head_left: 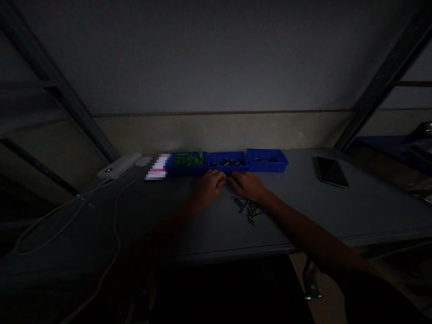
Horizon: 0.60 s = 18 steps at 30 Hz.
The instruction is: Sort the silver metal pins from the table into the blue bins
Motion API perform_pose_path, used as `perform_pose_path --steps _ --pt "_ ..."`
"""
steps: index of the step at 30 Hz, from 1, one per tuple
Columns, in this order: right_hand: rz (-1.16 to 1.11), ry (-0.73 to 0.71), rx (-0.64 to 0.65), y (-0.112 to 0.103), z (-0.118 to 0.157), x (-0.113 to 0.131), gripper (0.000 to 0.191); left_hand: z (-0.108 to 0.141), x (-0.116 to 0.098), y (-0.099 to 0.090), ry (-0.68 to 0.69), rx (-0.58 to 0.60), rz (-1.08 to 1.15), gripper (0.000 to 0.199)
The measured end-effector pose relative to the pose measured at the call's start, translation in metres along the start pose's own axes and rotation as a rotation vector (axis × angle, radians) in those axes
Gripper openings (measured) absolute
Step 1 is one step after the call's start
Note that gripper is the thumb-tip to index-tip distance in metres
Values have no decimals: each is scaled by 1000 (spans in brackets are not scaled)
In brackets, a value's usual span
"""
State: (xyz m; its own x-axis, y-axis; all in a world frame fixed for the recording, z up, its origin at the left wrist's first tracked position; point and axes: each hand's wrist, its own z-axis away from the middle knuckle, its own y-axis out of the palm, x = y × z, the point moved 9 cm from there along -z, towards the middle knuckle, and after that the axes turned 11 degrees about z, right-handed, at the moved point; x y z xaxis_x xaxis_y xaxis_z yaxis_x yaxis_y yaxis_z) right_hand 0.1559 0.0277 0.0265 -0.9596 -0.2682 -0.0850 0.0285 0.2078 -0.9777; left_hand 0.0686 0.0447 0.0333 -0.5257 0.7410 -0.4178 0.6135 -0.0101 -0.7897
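Observation:
Close together in front of the middle blue bin [227,170] are my left hand [211,185] and my right hand [249,185]. Both have their fingers curled and pinched, tips nearly meeting. Whatever they hold between them is too small and dark to make out. Small dark metal pieces [231,162] lie in the middle bin. Below my right hand a loose pile of slim metal parts [250,211] rests on the grey table [209,229]. The left blue bin [187,170] holds green pieces [189,158]; the right blue bin [270,166] contains a few thin metal parts.
A dark phone [331,172] lies at the right of the table. To the left are a white device [119,165] with cables [115,220] and a blurred white-and-pink card [157,167]. Metal frame posts [367,103] rise at both sides, with a wall behind.

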Motion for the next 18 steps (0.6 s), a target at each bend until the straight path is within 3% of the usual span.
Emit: perform_pose_path --steps 5,11,18 --pt "-20 -78 -25 -2 1 5 30 -1 8 -3 -55 20 30 13" --pt "67 -56 3 -2 0 9 25 -1 10 1 -103 71 -24 12" --pt "37 27 -48 -8 1 2 33 -2 10 -4 -124 -3 48 11"
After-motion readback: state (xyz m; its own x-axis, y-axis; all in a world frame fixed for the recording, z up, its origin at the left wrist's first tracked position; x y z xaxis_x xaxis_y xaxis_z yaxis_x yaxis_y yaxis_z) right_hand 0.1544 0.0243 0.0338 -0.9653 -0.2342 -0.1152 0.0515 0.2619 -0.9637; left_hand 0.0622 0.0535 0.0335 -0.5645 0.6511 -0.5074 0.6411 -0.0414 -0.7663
